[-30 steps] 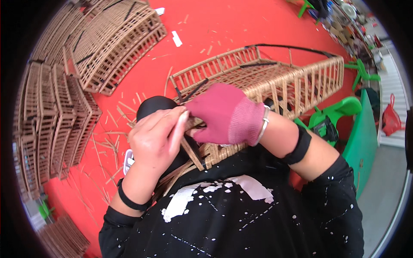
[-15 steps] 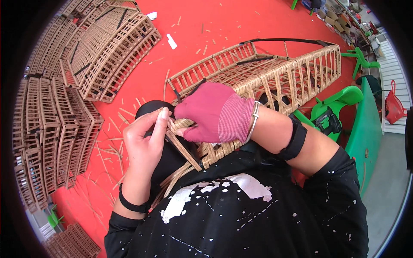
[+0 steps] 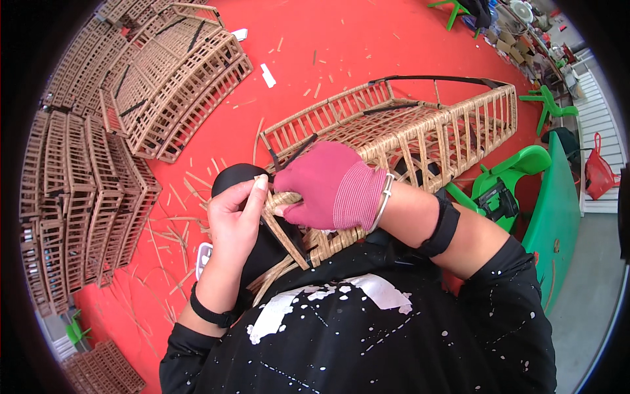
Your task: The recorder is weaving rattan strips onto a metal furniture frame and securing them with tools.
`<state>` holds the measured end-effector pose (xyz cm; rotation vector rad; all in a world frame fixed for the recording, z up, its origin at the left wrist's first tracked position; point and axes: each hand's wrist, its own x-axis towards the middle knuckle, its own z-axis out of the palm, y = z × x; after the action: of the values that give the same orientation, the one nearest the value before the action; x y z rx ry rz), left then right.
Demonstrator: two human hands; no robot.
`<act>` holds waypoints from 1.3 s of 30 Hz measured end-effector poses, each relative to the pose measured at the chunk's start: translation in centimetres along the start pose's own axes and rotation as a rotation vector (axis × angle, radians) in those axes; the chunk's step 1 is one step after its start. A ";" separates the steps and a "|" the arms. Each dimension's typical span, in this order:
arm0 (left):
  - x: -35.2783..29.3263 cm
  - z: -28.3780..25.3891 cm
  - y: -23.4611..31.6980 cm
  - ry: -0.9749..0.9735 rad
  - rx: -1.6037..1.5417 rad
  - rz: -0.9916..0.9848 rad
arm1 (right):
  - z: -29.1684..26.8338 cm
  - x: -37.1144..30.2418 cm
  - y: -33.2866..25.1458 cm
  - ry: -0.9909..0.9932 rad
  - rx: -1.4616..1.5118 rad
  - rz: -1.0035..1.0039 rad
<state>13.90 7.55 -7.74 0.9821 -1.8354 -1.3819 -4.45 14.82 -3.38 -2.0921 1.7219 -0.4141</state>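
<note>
Across my lap lies a long woven rattan-like frame (image 3: 453, 131) with slatted sides and black bars, reaching away to the right. My right hand (image 3: 328, 184), in a dark pink glove, is closed over its near corner. Bare and bent at the fingers, my left hand (image 3: 235, 220) pinches the end of a flat brown strip right beside the gloved fingertips. That weaving strip (image 3: 283, 240) slants down from the corner toward my shirt. More loose strips (image 3: 270, 277) trail below it. The right fingertips are partly hidden behind the frame.
Stacked woven frames (image 3: 79, 203) stand on the left, with more frames (image 3: 180, 79) at the upper left. Strip scraps (image 3: 174, 236) litter the red floor (image 3: 295, 33). At right are a green chair (image 3: 518, 167), a green table (image 3: 561, 217) and a red bag (image 3: 598, 174).
My left hand has shifted slightly right and down, closer to the gloved hand, and still pinches the strip. The right hand keeps its hold; the whole view has tilted a little.
</note>
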 end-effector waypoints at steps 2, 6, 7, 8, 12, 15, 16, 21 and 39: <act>0.0 0.0 -0.2 0.000 -0.011 0.004 | 0.1 -0.3 -0.2 0.046 -0.021 -0.010; 0.0 -0.2 -0.5 -0.004 0.051 0.024 | -0.4 -2.9 0.4 0.394 0.075 -0.126; -0.1 -0.1 -0.5 0.000 0.095 0.040 | -0.9 -4.3 1.3 0.495 0.101 -0.125; -0.1 -0.1 -0.6 -0.003 0.110 0.044 | -1.6 -6.2 2.5 0.541 0.098 -0.107; 0.1 -0.1 -0.8 -0.010 0.105 -0.002 | -3.9 -15.9 9.6 0.845 0.177 0.233; 0.2 -0.6 -1.3 -0.015 0.162 0.022 | -3.3 -24.0 15.9 1.122 0.500 0.766; 0.3 -0.5 -1.6 -0.001 0.079 -0.020 | -2.6 -26.4 17.9 1.266 0.632 0.934; 0.4 -0.7 -1.8 -0.022 0.052 -0.044 | 4.0 -37.5 22.5 1.424 0.901 1.327; 0.3 0.2 1.0 0.009 0.108 -0.081 | 16.0 -53.8 37.9 1.670 1.119 1.756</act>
<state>13.41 7.54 -6.76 1.1267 -1.8983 -1.3347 -40.32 63.18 -34.32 1.1713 2.0540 -1.8436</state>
